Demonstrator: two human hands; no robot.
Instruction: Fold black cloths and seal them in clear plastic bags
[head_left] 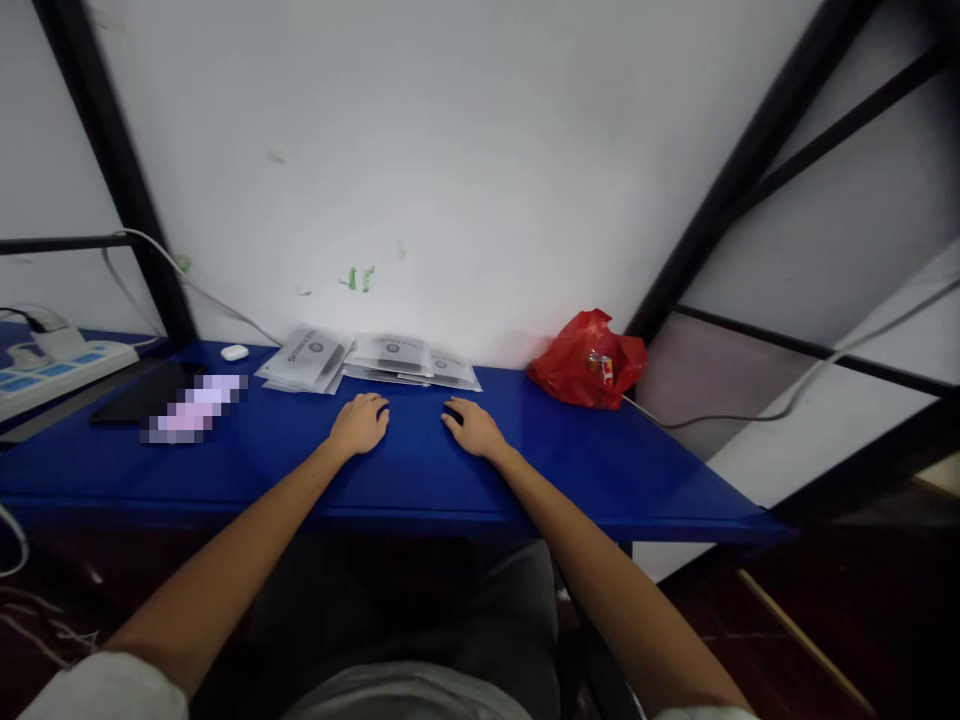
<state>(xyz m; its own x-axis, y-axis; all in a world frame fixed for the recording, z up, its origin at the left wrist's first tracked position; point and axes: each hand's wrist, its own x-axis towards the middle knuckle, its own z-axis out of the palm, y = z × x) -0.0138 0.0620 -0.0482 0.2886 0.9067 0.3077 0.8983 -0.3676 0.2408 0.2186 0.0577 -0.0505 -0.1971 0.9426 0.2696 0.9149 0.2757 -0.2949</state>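
Note:
On the blue tabletop (420,475) both hands rest palm down, apart from each other. My left hand (360,424) is open, fingers together and thumb a little out, holding nothing. My right hand (474,428) lies flat and open too, its thumb apart from the fingers. Just beyond them, along the wall, are several frosted plastic zip bags: a left stack (309,360), a middle stack (390,355) and a right bag (444,370), partly overlapped. Dark print shows on them. Neither hand touches the bags.
A red plastic bag (581,365) sits at the back right by a black metal post (705,240). At the left are a white earbud case (235,353), a dark flat tablet-like object (142,393), a blurred-out item (193,410) and a white power strip (67,372) with plugs. Cables run along the wall.

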